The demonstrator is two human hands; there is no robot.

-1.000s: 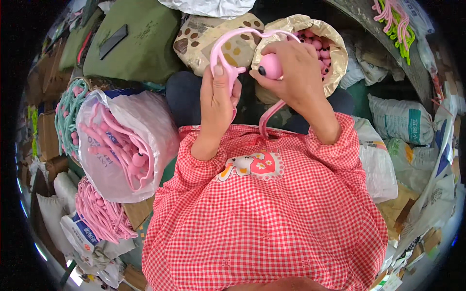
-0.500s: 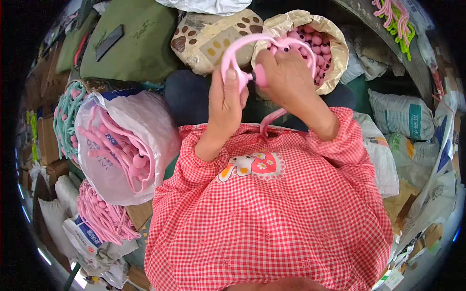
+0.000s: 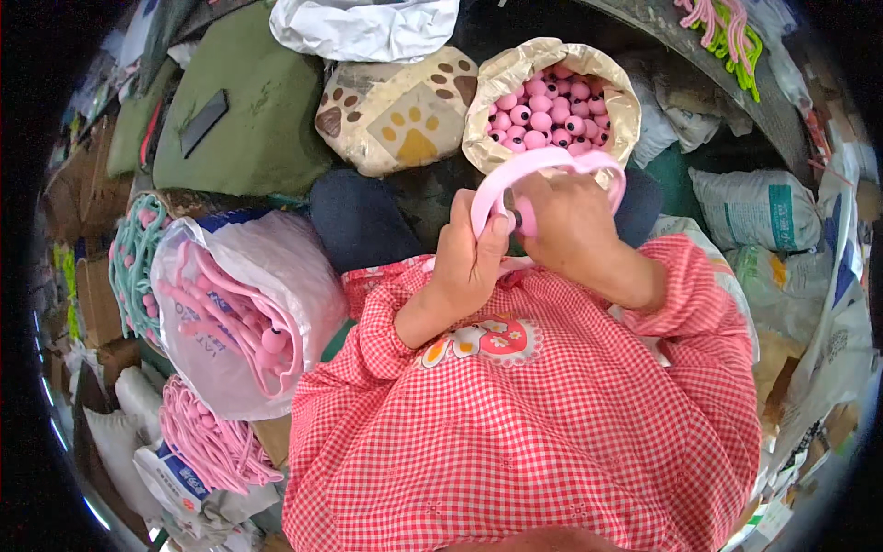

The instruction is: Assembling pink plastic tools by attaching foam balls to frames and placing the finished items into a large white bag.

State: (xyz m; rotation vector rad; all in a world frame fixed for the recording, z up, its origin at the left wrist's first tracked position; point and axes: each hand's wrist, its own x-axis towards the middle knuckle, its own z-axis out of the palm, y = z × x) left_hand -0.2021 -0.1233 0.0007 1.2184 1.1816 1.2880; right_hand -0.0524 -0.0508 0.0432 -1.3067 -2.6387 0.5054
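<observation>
My left hand [image 3: 467,253] is closed on a pink rubbery strap [image 3: 515,170], thumb pressed to it. The strap arches over to my right hand [image 3: 575,230], looping round its back. A pink ball [image 3: 526,217] with a dark opening toward the left hand is in my right hand's grip; most of it is hidden by the fingers. Whether strap and ball touch cannot be made out. Just beyond the hands stands a cream bag [image 3: 625,106] of pink balls [image 3: 540,121] with black holes.
To the left, a white plastic bag [image 3: 317,304] holds pink straps with balls. Bundles of teal cords [image 3: 133,267] and pink cords [image 3: 212,442] flank it. A paw-print cushion [image 3: 395,110] and a green cushion [image 3: 248,101] lie farther off. Packed sacks [image 3: 745,207] stand at right.
Both hands, with the strap and ball, have come lower in the view, away from the cream bag's mouth. The balls in that bag now show more fully. The whole view has shifted slightly.
</observation>
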